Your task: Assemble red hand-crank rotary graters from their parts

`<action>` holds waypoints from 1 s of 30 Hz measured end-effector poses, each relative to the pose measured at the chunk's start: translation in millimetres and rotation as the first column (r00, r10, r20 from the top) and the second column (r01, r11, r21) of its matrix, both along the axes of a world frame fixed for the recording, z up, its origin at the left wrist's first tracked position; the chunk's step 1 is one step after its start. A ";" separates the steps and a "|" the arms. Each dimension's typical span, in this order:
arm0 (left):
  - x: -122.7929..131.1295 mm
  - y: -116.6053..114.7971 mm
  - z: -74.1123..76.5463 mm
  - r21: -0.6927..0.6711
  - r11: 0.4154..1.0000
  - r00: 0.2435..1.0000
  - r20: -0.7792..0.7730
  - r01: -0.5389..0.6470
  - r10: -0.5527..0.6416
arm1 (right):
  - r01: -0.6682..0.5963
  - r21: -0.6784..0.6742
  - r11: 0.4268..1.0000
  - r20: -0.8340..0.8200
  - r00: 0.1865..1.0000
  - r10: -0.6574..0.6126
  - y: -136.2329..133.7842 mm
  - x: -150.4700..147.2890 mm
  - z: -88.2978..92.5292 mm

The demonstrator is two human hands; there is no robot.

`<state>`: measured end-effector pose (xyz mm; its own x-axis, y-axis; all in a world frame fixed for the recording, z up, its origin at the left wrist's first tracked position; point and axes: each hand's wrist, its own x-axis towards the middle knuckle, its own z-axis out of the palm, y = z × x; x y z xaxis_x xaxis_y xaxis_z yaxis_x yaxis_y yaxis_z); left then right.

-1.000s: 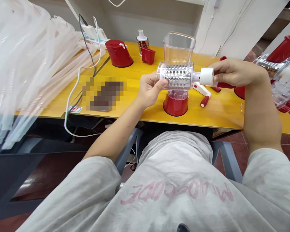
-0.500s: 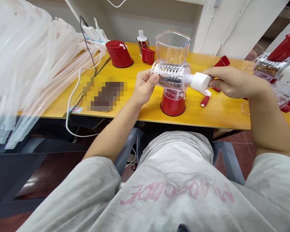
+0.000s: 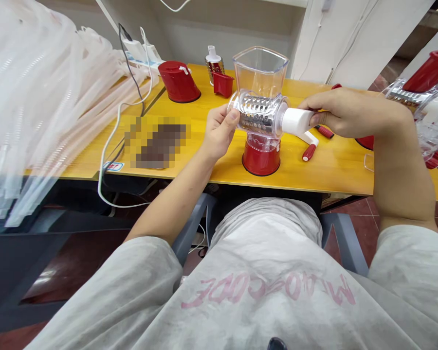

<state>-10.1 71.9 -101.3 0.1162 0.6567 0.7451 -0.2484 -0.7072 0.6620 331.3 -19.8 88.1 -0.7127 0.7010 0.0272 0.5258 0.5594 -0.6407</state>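
Observation:
A rotary drum grater (image 3: 262,158) stands upright on the table in front of me, with a red base, a clear hopper on top and a perforated metal drum (image 3: 257,114) lying sideways inside its clear housing. My left hand (image 3: 221,130) is closed on the left end of the drum housing, thumb in front. With its fingers closed, my right hand (image 3: 350,113) grips the outer end of a white plastic piece (image 3: 295,121), whose other end meets the housing's right opening. A white crank with a red grip (image 3: 309,151) lies on the table below my right hand.
Toward the back stand a red base (image 3: 179,81), a spare drum (image 3: 211,61) and a red pusher (image 3: 223,85). Another grater (image 3: 428,78) is at far right. Clear plastic strips (image 3: 32,87) pile at left, beside a white cable (image 3: 107,146) and a blurred-out object (image 3: 160,146).
My right hand has moved left, bringing the white piece from the end of a clear shaft up against the housing; the shaft is now covered. My left hand has stayed in place.

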 end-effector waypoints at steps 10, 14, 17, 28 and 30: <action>4.2 -2.9 -1.9 0.003 0.999 0.997 0.067 0.033 -0.033 | 0.013 0.123 0.992 0.230 0.972 -0.042 2.1 -5.5 10.8; 5.8 -8.5 2.2 -0.016 0.999 0.995 0.085 0.050 -0.049 | 0.013 0.139 0.990 0.179 0.983 -0.038 2.3 0.7 6.4; 6.9 -11.2 3.0 -0.023 0.999 0.995 0.093 0.039 -0.036 | 0.006 0.186 0.982 0.075 0.997 -0.020 -1.6 8.5 -2.7; 7.4 4.9 -9.6 0.144 0.986 0.988 0.121 0.081 -0.098 | 0.334 0.543 0.771 -0.329 0.929 -0.170 -44.9 -6.7 -78.9; 7.4 6.4 -10.1 0.170 0.980 0.987 0.110 0.099 -0.119 | 0.345 0.561 0.753 -0.340 0.925 -0.170 -42.9 -7.3 -90.5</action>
